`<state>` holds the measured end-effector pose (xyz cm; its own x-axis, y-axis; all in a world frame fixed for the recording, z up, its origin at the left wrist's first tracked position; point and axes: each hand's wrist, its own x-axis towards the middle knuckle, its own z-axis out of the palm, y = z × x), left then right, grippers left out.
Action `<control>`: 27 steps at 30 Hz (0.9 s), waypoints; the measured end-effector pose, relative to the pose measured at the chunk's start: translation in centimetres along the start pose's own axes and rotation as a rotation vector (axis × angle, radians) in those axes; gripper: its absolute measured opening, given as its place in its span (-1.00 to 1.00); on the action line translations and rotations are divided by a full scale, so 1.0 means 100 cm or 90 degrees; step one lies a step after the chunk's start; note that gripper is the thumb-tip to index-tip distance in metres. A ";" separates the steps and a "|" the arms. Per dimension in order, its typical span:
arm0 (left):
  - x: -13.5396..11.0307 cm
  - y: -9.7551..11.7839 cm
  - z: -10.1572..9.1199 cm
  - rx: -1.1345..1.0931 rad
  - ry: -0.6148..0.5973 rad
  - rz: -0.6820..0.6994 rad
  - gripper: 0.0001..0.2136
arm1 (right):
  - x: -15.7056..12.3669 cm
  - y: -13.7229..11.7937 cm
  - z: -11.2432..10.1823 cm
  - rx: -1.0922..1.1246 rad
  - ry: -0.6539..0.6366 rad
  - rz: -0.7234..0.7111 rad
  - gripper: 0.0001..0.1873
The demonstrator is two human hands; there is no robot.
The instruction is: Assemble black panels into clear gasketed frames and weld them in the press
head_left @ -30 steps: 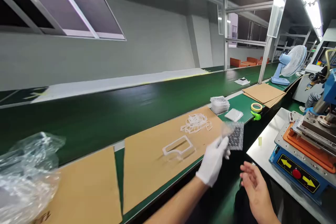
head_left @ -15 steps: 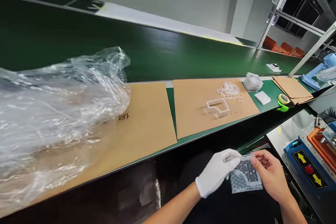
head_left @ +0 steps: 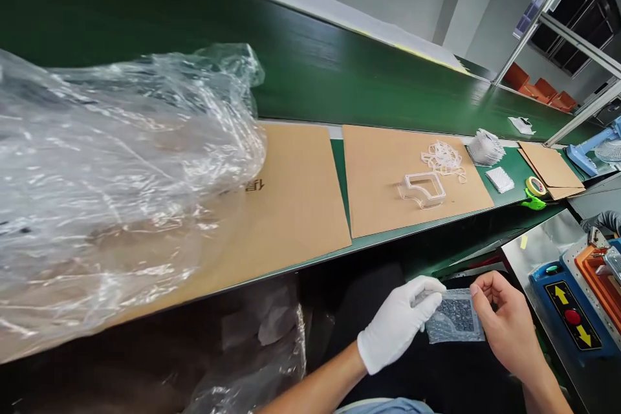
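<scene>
Low in front of my lap, a small bubble-wrap bag [head_left: 455, 318] hangs between my hands; the pale edges of a clear part show through it. My left hand [head_left: 402, 318], in a white glove, pinches the bag's upper left corner. Bare, my right hand [head_left: 504, 325] has thumb and fingers closed at the bag's upper right corner. On the cardboard sheet beyond stands a clear plastic frame [head_left: 423, 190] with a notched side. Behind it lies a heap of white loops [head_left: 444, 158].
A big clear plastic bag [head_left: 121, 149] covers the left cardboard. Farther right are stacked white pouches [head_left: 485, 147], a single white pouch [head_left: 499, 179], a tape roll [head_left: 535, 186] and a green-handled tool [head_left: 533, 202]. A blue machine with a red button [head_left: 572, 317] stands at right.
The camera view has shifted, so the bench things appear farther right and mostly higher. Both hands still hold the bag, which is tilted slightly differently.
</scene>
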<state>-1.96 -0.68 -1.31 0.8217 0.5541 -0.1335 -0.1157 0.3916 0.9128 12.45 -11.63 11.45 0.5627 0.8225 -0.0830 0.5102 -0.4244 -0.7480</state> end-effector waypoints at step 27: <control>0.002 0.003 0.001 -0.036 -0.151 -0.079 -0.44 | -0.020 0.004 -0.015 0.131 -0.029 0.038 -0.63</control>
<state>-1.78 -0.55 -0.96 0.9384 0.3148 -0.1424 -0.0322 0.4899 0.8712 12.47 -13.95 12.30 0.5561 0.8161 -0.1572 0.3310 -0.3909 -0.8588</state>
